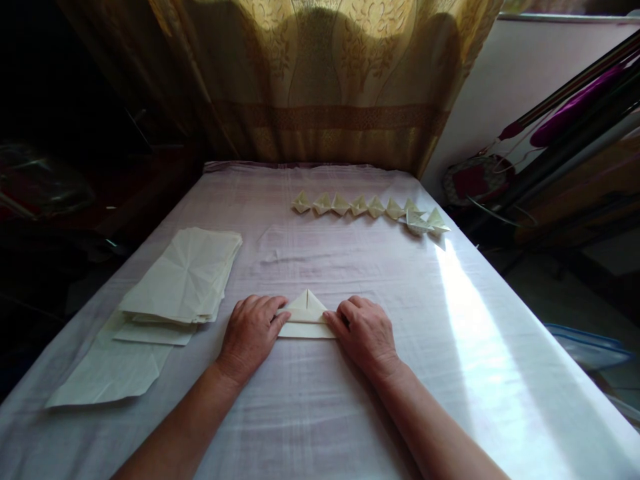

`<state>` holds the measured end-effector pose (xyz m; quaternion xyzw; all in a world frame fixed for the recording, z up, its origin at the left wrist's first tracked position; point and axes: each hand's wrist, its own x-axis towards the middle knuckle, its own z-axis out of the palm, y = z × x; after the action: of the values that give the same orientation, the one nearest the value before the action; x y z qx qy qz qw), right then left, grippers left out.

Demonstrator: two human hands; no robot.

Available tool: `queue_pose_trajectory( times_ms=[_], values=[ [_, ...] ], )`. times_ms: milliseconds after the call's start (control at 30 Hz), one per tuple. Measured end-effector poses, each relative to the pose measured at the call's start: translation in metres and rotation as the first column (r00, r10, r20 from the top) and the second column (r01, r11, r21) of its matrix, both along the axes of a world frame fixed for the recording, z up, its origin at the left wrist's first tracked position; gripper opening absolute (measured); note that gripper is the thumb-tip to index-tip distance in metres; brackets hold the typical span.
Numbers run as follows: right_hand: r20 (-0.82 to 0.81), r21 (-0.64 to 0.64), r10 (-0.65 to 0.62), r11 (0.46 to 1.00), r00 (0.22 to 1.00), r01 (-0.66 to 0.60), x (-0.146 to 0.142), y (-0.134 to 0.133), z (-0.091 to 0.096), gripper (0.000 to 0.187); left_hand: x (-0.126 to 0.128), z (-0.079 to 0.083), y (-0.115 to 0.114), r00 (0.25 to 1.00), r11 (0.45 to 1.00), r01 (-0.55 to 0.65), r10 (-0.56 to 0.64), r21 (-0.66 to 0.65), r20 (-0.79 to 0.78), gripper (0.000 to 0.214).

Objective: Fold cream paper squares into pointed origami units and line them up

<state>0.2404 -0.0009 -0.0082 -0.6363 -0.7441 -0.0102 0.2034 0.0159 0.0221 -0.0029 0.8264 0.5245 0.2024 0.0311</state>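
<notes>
A partly folded sheet of pale paper (307, 313) lies on the cloth in front of me, its pointed top facing away and a straight folded strip along its near side. My left hand (254, 331) is closed on its left end, thumb over the paper. At the right end, my right hand (364, 331) grips it the same way, thumb and fingers at the fold. Both hands rest low on the table, and their fingertips partly cover the paper's two ends.
To the left lies a stack of creased paper sheets (183, 277), with a longer sheet (113, 370) under it. Several small folded paper boats (358, 205) stand in a row at the far right. A patterned curtain (320, 80) hangs behind the cloth-covered table (310, 420).
</notes>
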Motion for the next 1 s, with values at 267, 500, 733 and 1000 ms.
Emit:
queue_pose_trajectory(
  times_ms=[267,500,733,1000],
  values=[
    [0.013,-0.011,-0.022,1.0,1.0,0.023,-0.0015,-0.0013,0.0,0.035,0.0,0.0027,-0.0006,0.999,0.998,-0.025,0.022,-0.064,-0.04,0.019],
    [0.011,0.006,-0.022,1.0,1.0,0.021,-0.0011,-0.0016,-0.0005,0.036,-0.0035,0.0001,0.0007,1.0,0.996,-0.031,0.031,-0.088,-0.001,0.019],
    [-0.062,-0.007,-0.046,0.999,0.997,0.046,-0.0008,-0.0022,-0.0017,0.027,-0.0057,0.0016,0.0025,0.999,0.994,-0.043,0.043,-0.104,0.001,0.017],
    [-0.155,0.0,0.063,0.998,0.986,-0.064,0.0039,-0.001,-0.0068,0.017,-0.0049,0.001,-0.0024,0.996,0.992,0.078,-0.073,0.095,-0.052,0.019]
  ],
)
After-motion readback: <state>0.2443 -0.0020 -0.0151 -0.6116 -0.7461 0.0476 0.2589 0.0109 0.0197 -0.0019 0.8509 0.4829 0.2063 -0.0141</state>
